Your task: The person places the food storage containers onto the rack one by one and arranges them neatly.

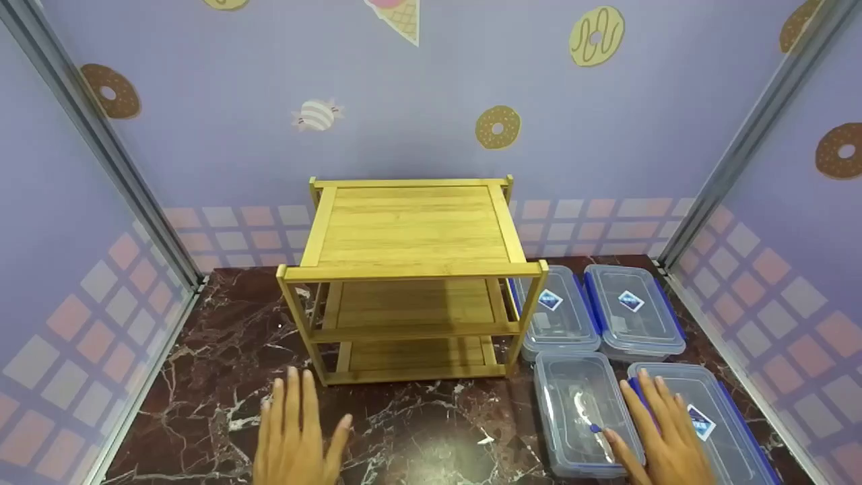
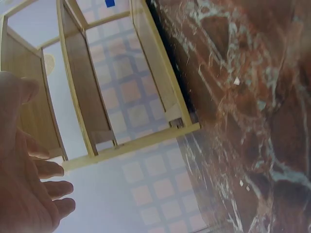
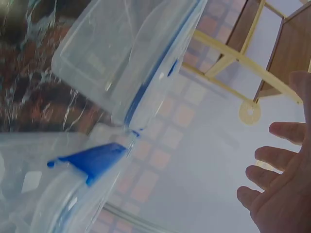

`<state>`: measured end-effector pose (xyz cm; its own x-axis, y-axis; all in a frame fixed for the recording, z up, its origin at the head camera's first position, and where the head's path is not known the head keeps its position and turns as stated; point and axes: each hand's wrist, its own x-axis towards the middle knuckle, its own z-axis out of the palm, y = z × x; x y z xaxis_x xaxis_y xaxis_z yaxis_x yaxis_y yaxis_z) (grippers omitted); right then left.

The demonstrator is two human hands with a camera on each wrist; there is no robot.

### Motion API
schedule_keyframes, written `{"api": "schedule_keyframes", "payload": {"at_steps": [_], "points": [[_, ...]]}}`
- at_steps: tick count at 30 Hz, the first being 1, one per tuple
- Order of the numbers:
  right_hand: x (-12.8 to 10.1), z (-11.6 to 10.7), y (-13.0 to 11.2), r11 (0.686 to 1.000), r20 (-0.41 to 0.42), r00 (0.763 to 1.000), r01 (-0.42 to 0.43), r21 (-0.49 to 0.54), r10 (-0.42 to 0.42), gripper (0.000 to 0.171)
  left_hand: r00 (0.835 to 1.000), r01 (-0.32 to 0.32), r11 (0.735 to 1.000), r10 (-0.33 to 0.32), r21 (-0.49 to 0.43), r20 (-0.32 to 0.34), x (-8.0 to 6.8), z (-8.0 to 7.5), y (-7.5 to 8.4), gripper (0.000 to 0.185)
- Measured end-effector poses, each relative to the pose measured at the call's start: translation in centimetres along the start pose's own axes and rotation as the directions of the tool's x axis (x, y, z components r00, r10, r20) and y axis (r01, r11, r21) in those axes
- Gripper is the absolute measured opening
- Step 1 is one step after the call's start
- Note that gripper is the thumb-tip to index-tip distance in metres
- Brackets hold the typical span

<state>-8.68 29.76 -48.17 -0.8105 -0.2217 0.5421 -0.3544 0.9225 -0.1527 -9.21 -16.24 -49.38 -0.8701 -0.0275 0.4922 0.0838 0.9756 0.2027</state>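
Note:
My left hand (image 1: pixel 294 434) hovers over the dark marbled tabletop, fingers straight and thumb spread, in front of the left leg of a bamboo three-tier shelf (image 1: pixel 412 225). Nothing is in it. In the left wrist view the same hand (image 2: pixel 29 179) appears beside the shelf's frame. My right hand (image 1: pixel 663 438), fingers extended and holding nothing, overlaps two lidded clear plastic boxes in the head view: the near left box (image 1: pixel 586 404) and the near right box (image 1: pixel 724 417) with blue clips. The right wrist view shows that hand (image 3: pixel 279 179) above the boxes' level.
Two more clear boxes with blue clips, a back left one (image 1: pixel 562 313) and a back right one (image 1: pixel 636 310), stand right of the shelf. Patterned purple panels (image 1: pixel 417 87) enclose the back and both sides. The marbled tabletop (image 1: pixel 431 438) extends in front of the shelf.

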Motion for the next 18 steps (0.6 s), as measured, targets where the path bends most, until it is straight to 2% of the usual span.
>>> {"api": "schedule_keyframes", "payload": {"at_steps": [4,7,11,14,18], "points": [[0.2,-0.5,0.8,0.998,0.005,1.0,-0.031,0.045,0.031,0.079,0.999,0.031,0.998,-0.03,-0.05,0.026,0.8,-0.6,-0.5,0.082],[0.4,-0.7,1.5,0.996,-0.025,0.999,-0.034,0.08,0.036,0.077,0.996,0.07,0.994,-0.065,-0.088,0.063,1.4,-1.1,-1.0,0.08],[0.7,-0.9,2.7,0.994,-0.114,0.994,0.02,0.111,-0.007,0.072,0.984,0.141,0.981,-0.124,-0.133,0.131,2.2,-1.7,-1.5,0.08],[0.9,-1.1,3.6,0.988,-0.137,0.991,0.027,0.15,-0.006,0.071,0.972,0.188,0.967,-0.157,-0.174,0.177,2.8,-2.0,-2.0,0.079],[0.8,-1.5,4.5,0.983,-0.092,0.994,-0.034,0.182,0.051,0.075,0.962,0.233,0.947,-0.191,-0.223,0.195,3.5,-2.2,-2.3,0.077]]}}
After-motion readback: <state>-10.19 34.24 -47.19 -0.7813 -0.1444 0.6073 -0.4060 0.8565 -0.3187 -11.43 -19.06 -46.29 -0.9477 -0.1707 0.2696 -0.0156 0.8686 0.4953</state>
